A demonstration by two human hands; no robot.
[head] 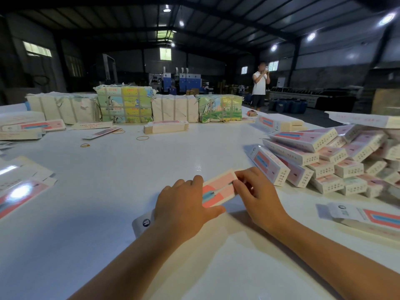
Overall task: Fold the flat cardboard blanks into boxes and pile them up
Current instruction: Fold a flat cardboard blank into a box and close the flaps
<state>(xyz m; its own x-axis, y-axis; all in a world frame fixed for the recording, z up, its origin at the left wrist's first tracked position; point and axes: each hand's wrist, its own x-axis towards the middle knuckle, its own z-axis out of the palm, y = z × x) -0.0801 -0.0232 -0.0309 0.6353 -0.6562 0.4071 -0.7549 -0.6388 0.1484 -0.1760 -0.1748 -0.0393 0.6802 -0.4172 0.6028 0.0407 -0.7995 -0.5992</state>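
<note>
- Cardboard blank [218,189] lies on the white bench [129,169], held by both hands.
- Left hand [184,208] lies across its near end; right hand [257,195] pinches the far edge.
- Light, thin, springy (probably creases easily): grip along scored folds.
- Finished pile [324,159] sits just right.

Dim warehouse hall with a white table [108,180].
Dark metal roof [216,16] carries round ceiling lamps [311,36] at upper right; small bright windows [37,48] dot the far walls.
</note>
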